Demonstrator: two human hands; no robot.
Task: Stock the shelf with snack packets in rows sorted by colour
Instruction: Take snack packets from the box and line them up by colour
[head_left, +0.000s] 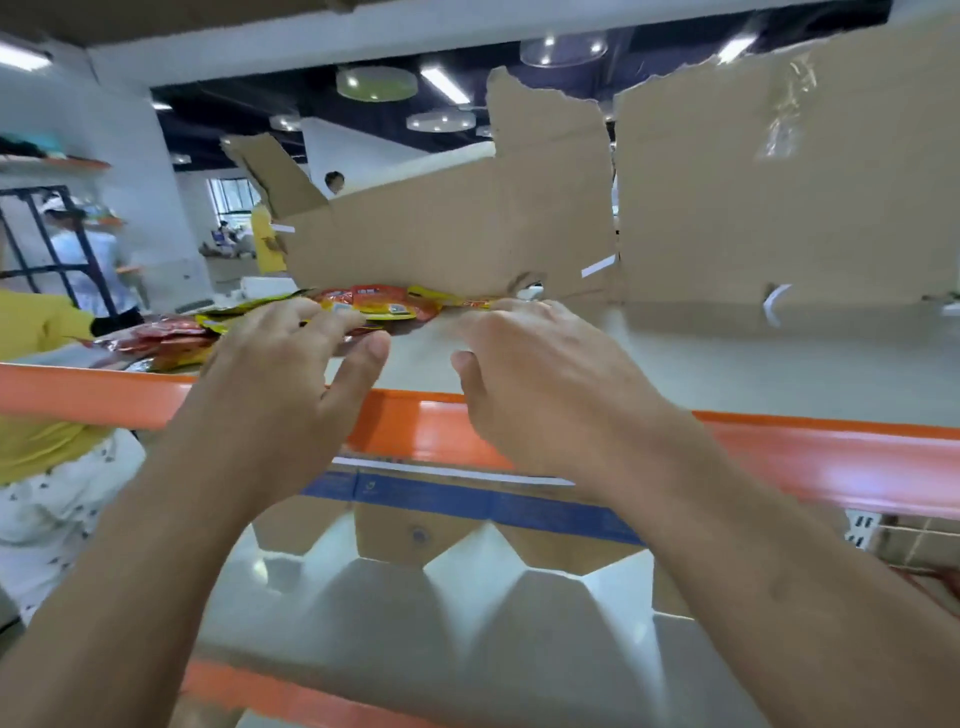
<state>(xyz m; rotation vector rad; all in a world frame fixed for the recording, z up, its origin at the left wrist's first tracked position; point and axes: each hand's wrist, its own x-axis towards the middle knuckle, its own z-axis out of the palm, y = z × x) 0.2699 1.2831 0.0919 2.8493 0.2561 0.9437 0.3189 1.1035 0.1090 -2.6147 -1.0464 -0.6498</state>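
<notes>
1. The shelf is a pale grey shelf board (727, 353) behind a glossy orange metal front rail (831, 457), running across the middle of the frame.
2. The task's things, the flat red and yellow foil snack packets (384, 304), lie in a loose overlapping heap left of centre on the board. A darker red bunch of packets (161, 338) lies further left by the rail. They are not yet in colour rows, so the sorting looks barely begun.
3. The left hand (291, 364) is spread wide, its fingers straight and its fingertips over the near edge of the heap. It grips nothing. The splay probably serves to slide or fan the packets apart.
4. The right hand (530, 374) reaches in from the right with relaxed, slightly bent fingers, just beside the heap's yellow end. Nothing shows in its grasp. It seems set to receive or steady whatever gets pushed across.
5. Torn brown cardboard sheets (457, 234) stand along the back edge, likely as a backstop so that packets do not slip off behind.
</notes>
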